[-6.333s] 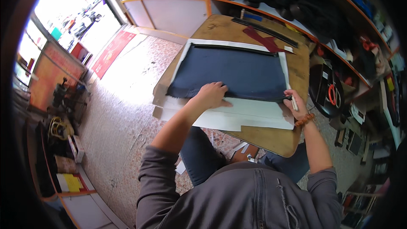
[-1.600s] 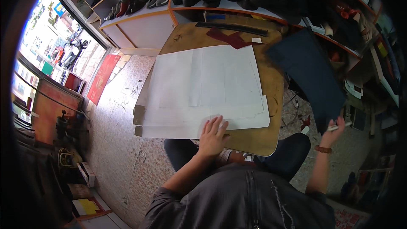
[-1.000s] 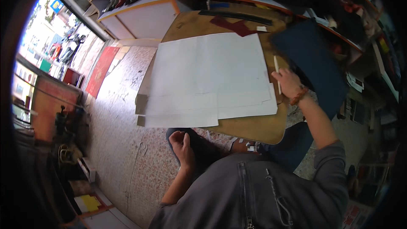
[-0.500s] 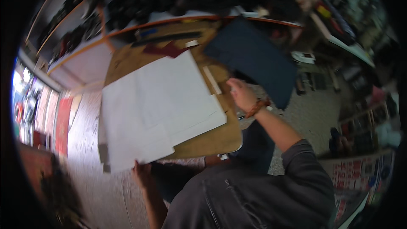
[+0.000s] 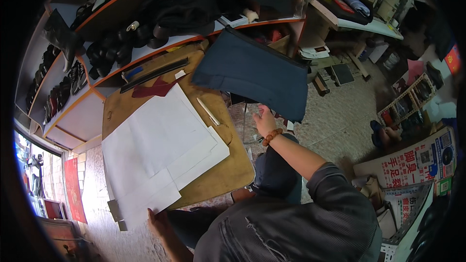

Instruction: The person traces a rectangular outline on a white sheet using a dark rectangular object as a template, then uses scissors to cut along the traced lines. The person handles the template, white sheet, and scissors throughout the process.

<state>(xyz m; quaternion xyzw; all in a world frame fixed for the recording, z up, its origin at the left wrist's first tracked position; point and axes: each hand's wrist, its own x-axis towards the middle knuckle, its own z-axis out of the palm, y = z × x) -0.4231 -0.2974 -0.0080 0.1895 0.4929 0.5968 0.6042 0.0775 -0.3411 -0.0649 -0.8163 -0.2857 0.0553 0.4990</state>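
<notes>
A large white sheet of paper [image 5: 145, 136] with pencil lines and stepped edges lies on a brown board-topped table [image 5: 221, 177]. My left hand [image 5: 156, 223] is at the sheet's near edge, with the thumb on top and the other fingers out of sight beneath; it grips the edge. Past the table's right side, my right hand [image 5: 265, 122], a beaded bracelet at its wrist, hovers near the lower edge of a dark blue fabric piece [image 5: 252, 70]. Its fingers curl loosely, and nothing shows in them. A pale, slim stick [image 5: 208, 111] rests beside the paper.
Dark red scraps [image 5: 154, 89] and a long black strip [image 5: 154, 74] lie at the table's far end. Behind stand orange-edged shelves [image 5: 194, 37] with shoes and dark bags. A cluttered bench [image 5: 357, 24] is at far right; a printed board [image 5: 410, 160] stands at near right.
The view has swung, so the table and paper appear farther left and lower. My right hand is nearer the blue fabric's lower edge. My left hand stays at the paper's edge.
</notes>
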